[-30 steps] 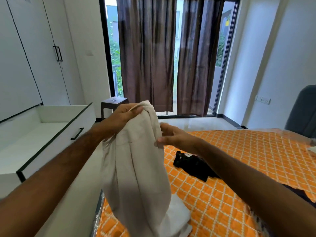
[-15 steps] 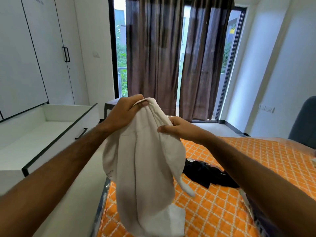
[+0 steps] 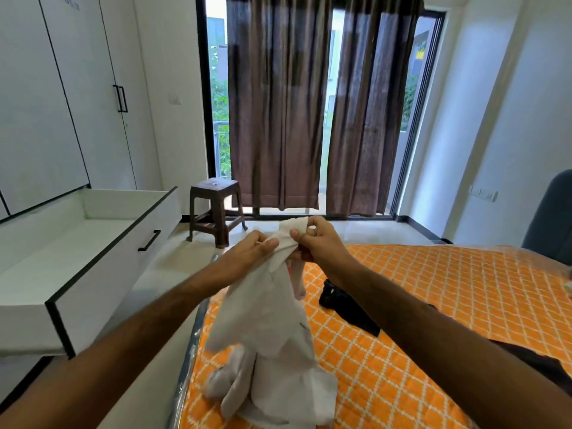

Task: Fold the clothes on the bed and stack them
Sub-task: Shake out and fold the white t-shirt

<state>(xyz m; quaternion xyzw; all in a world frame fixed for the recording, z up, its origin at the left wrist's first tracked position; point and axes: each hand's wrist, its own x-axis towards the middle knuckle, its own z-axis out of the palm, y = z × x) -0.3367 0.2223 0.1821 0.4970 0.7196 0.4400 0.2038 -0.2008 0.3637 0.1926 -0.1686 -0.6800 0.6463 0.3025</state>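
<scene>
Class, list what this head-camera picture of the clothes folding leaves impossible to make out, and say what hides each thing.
1. White garment, head view: bunched and motion-blurred, so its type is unclear.
2. Black garment: crumpled, partly behind the right forearm.
3. Dark cloth at right: mostly hidden by that arm.
4. Left hand and right hand: the exact grip is covered by fabric.

Two garments [image 3: 272,335] [image 3: 346,308], one stool [image 3: 216,209]
</scene>
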